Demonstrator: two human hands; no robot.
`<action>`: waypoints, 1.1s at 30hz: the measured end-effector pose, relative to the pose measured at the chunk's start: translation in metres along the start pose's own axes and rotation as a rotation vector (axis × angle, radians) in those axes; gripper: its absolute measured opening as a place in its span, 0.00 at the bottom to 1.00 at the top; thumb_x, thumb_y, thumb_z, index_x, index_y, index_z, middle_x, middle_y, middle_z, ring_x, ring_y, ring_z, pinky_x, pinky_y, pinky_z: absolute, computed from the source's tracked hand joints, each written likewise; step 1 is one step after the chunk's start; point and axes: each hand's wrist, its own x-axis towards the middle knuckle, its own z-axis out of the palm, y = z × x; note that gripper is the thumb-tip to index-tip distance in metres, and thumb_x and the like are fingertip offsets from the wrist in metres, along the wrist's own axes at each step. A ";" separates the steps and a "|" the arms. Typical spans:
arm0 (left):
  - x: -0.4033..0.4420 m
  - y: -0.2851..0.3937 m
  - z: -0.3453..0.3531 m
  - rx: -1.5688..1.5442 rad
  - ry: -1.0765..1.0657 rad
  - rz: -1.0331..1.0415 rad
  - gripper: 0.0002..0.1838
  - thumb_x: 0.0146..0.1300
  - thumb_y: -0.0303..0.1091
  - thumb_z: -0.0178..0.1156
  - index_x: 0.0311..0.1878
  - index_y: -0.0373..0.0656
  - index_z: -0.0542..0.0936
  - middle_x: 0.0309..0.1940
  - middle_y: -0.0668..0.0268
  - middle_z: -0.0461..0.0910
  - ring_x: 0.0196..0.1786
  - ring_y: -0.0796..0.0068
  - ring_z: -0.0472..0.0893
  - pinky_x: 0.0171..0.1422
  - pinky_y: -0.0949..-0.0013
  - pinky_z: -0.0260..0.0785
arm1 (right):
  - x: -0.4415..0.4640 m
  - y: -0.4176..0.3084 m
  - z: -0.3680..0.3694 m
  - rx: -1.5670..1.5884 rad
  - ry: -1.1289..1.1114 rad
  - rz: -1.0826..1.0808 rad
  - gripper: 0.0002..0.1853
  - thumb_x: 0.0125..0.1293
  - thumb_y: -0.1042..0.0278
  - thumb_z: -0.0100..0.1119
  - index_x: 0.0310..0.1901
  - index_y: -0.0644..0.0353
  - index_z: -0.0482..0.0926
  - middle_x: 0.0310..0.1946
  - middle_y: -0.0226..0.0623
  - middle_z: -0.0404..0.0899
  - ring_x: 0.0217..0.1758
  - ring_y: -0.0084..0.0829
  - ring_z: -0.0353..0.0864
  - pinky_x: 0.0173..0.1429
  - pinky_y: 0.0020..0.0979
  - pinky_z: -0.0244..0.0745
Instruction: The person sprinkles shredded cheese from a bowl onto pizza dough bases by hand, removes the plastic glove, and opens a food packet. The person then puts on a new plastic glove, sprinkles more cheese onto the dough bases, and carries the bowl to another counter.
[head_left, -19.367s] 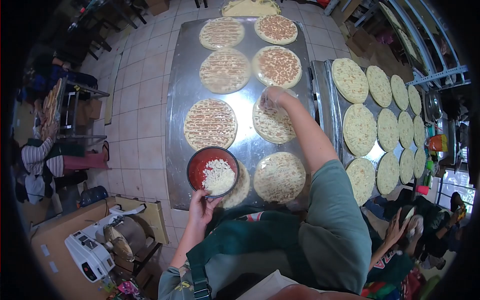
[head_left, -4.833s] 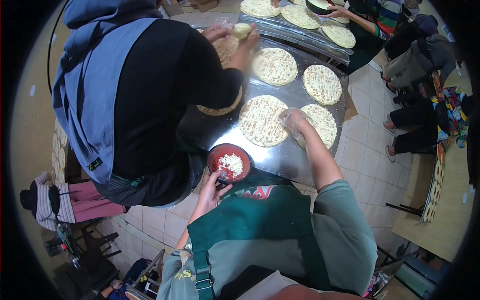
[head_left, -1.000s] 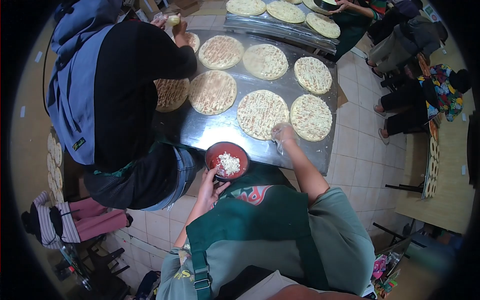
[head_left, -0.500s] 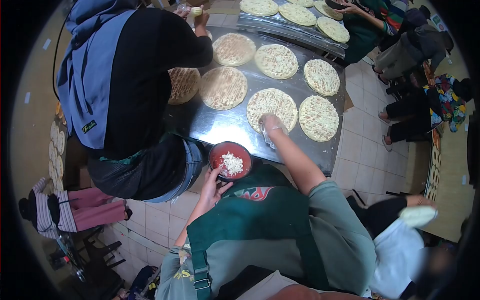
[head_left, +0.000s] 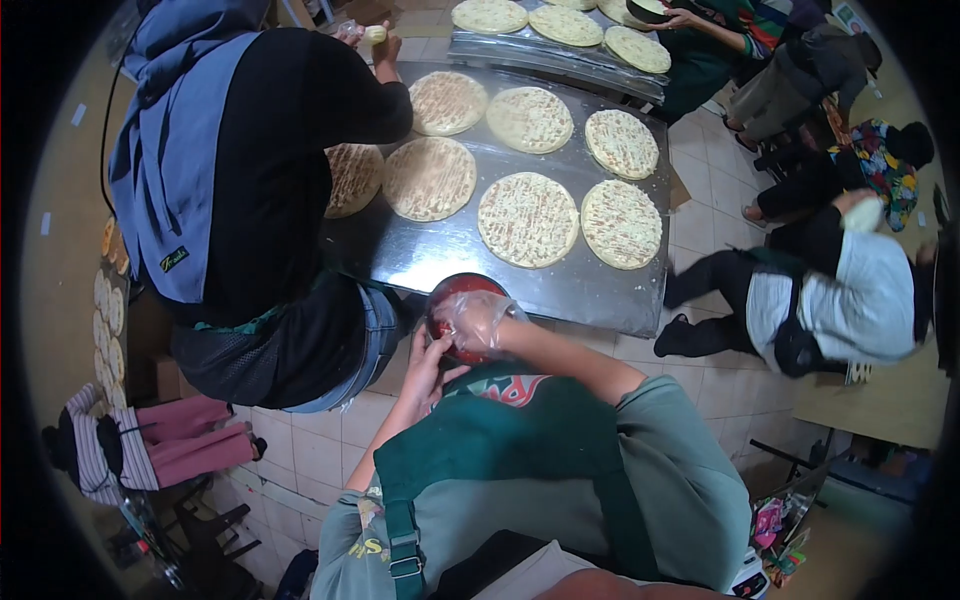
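My left hand (head_left: 428,368) holds a dark bowl (head_left: 462,283) with a red inside by its near left rim, thumb over the edge. Inside the bowl, my right hand (head_left: 478,318), in a clear plastic glove, has its fingers bunched and curled down. A few white crumbs of grated cheese show by the fingers; the fingertips are hidden. Just beyond the bowl is a metal table (head_left: 400,245) with several flat round pizza bases. The nearest pizza base (head_left: 528,220) and the pizza base on its right (head_left: 622,225) carry white shreds over reddish-brown lines.
Close on my left a person in a blue head covering (head_left: 190,140) leans over the table. A second metal table (head_left: 560,65) with more bases stands behind, a person beside it. At right, a person in a white top (head_left: 860,290) is near another table (head_left: 880,400).
My right hand has come back from the nearest pizza base into the bowl. My left hand keeps the bowl in place. The person in the white top has moved up along the right side.
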 end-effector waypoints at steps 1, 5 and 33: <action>-0.002 0.003 0.001 -0.003 -0.004 0.013 0.33 0.52 0.33 0.53 0.61 0.52 0.50 0.50 0.62 0.63 0.48 0.68 0.69 0.37 0.66 0.73 | -0.001 -0.013 -0.013 0.006 -0.233 0.030 0.15 0.49 0.62 0.53 0.38 0.60 0.75 0.35 0.43 0.76 0.42 0.40 0.74 0.47 0.36 0.68; -0.007 0.005 -0.008 0.088 0.048 0.063 0.33 0.52 0.31 0.53 0.61 0.52 0.50 0.50 0.63 0.63 0.47 0.68 0.70 0.35 0.66 0.74 | -0.010 -0.012 -0.007 -0.195 -0.427 0.065 0.14 0.49 0.64 0.53 0.37 0.62 0.76 0.41 0.45 0.73 0.45 0.38 0.73 0.48 0.34 0.67; 0.021 0.012 0.060 0.152 -0.073 -0.139 0.23 0.55 0.45 0.52 0.52 0.51 0.61 0.44 0.65 0.66 0.44 0.69 0.71 0.39 0.67 0.73 | -0.097 0.035 -0.039 1.833 0.343 0.567 0.15 0.54 0.75 0.51 0.45 0.65 0.69 0.41 0.40 0.71 0.43 0.30 0.73 0.43 0.28 0.71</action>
